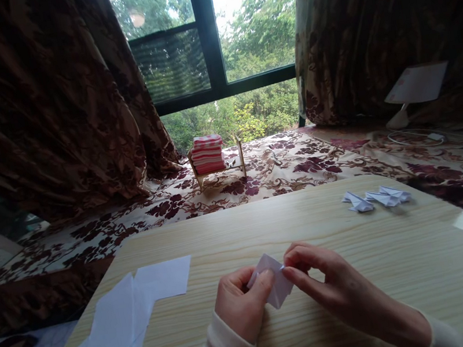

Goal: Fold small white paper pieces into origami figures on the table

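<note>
Between my hands, over the wooden table (203, 330), is a small folded sheet of white paper (277, 289) in a diamond shape with a crease down its middle. My left hand (245, 297) grips its left side, the thumb pressed flat on the front and the fingers behind. At the right corner, my right hand (322, 276) pinches the paper between thumb and fingertips. The layers at the back of the paper are hidden. Several white folded paper pieces (358, 201) lie together at the table's far right.
Loose white paper sheets (109, 322) overlap on the table's left side. Beyond the table, a small wooden rack (242, 163) with folded red-and-white cloths (208, 154) stands on patterned fabric before the window. A white lamp (417, 84) stands at the right.
</note>
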{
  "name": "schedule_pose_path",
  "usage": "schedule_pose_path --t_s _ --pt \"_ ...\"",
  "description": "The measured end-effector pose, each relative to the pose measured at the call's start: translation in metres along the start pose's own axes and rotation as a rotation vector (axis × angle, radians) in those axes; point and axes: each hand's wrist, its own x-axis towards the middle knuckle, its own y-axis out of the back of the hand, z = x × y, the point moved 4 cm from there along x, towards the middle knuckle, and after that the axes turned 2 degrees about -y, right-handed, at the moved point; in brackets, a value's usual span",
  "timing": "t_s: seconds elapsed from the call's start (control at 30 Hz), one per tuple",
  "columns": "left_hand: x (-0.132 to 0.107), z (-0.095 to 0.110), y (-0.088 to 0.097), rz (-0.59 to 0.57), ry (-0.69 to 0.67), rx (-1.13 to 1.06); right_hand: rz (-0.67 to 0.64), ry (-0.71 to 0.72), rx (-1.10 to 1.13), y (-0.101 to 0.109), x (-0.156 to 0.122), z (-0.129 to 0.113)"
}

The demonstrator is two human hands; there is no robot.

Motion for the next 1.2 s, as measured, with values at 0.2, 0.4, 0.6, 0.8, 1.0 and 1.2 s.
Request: schedule_pose_path --t_s 0.2,0.4,0.6,0.8,1.0,1.2 --pt "-0.001 -0.009 -0.004 -0.080 0.021 -0.004 -0.011 0.003 0.046 -0.001 -0.001 -0.001" --pt "-0.004 -0.001 -0.008 -0.148 -0.033 0.040 -0.036 -0.053 0.072 -0.005 -0.001 -0.002" --pt "-0.010 0.006 -0.014 -0.174 -0.077 0.147 -0.014 -0.117 0.027 -0.008 -0.002 0.000" --pt "-0.008 -0.002 -0.012 -0.158 -0.038 0.141 -0.032 -0.138 0.119 -0.008 -0.001 0.007" --pt "-0.006 -0.009 -0.014 -0.204 0.021 0.079 0.008 -0.129 0.133 -0.007 -0.001 0.004" --pt "-0.003 -0.002 -0.004 -0.048 -0.014 -0.093 -0.004 -0.210 0.253 -0.005 0.003 0.008"
